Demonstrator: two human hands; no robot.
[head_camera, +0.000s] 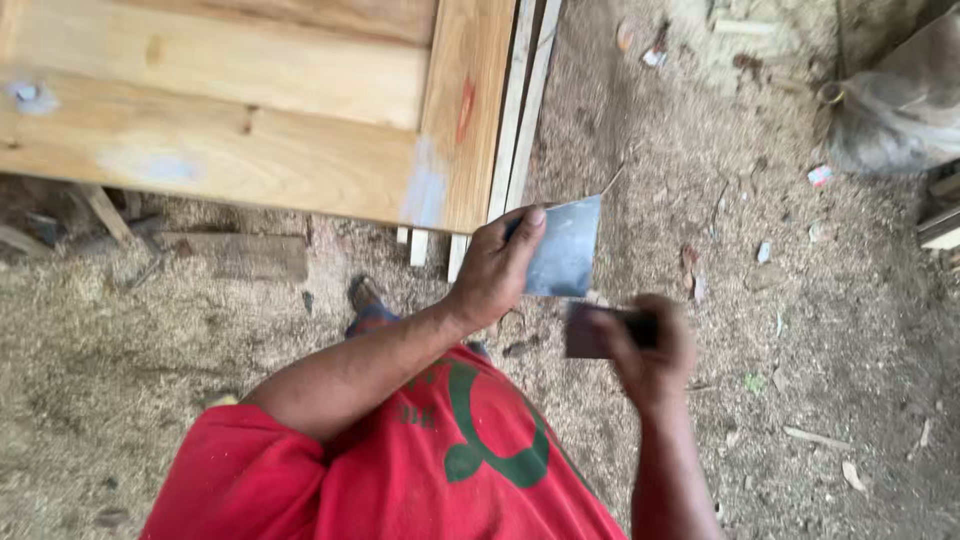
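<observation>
The left hand (495, 270) is closed on a thin grey metal sheet (567, 248), held in the air beside the wooden door (250, 110), light and stiff with sharp-looking edges I think, while the right hand (650, 355), close by, grips a small dark block (590, 330).

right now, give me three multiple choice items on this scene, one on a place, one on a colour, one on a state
1. Where is the wooden door panel?
A. upper left
B. lower right
C. under the shirt

2. What colour is the shirt?
A. blue
B. red with a green mark
C. white

3. What is the left hand doing?
A. resting open
B. pinching a flat grey scraper blade
C. touching the panel

Answers: 1 A, it fills the upper left corner. 2 B, red cloth, green design. 3 B, fingers grip the blade; the right hand holds a dark block.
</observation>
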